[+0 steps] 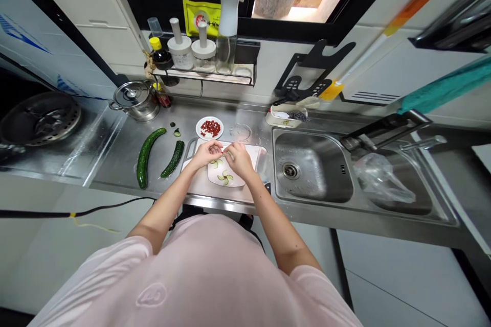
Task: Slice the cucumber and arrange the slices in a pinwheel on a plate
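My left hand (208, 152) and my right hand (238, 157) meet over the far side of a white plate (213, 176). The fingertips of both are pinched close together, and whatever lies between them is too small to make out. On the plate, thin green-edged cucumber slices (225, 179) form a pinwheel with a red dot at its middle. Another group of slices (216, 163) is partly covered by my hands. Beneath the plate lies a cutting board (197, 186). Just beyond it sits a small white dish (209, 128) of chopped red pieces.
Left of the board lie a long cucumber (148, 156), a shorter cut cucumber (173, 159) and cucumber ends (177, 133). A lidded steel pot (136, 101) stands behind them. To the right is a sink (312, 163). A condiment shelf (207, 75) hangs over the counter.
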The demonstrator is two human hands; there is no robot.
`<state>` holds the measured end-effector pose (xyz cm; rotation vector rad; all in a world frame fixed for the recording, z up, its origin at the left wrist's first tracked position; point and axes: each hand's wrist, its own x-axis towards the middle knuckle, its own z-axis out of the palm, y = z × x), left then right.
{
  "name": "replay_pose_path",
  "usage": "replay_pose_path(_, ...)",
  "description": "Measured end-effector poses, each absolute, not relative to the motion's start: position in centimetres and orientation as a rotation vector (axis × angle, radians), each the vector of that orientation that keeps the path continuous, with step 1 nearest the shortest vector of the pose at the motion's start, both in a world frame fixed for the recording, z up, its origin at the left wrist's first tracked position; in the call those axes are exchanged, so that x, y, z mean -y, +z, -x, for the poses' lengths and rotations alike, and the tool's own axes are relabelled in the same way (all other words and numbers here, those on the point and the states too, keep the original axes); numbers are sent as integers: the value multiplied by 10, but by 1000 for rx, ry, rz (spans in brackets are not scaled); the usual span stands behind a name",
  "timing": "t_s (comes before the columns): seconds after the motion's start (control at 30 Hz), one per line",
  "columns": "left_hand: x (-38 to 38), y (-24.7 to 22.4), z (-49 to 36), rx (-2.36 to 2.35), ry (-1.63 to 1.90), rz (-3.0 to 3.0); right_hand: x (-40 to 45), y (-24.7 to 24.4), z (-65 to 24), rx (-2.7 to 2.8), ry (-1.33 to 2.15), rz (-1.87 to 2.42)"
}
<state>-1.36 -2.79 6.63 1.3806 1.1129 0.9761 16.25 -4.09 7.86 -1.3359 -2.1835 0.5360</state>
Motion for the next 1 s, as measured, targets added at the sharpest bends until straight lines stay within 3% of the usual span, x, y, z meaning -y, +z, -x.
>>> replay_pose_path(0.57,34,56,25,-1106,930,-1275,45,64,-154,2204,616,1365)
replay_pose_path(1.0,36,-10,46,-1732,1046,-1349,46,17,-138,2220,665,1530)
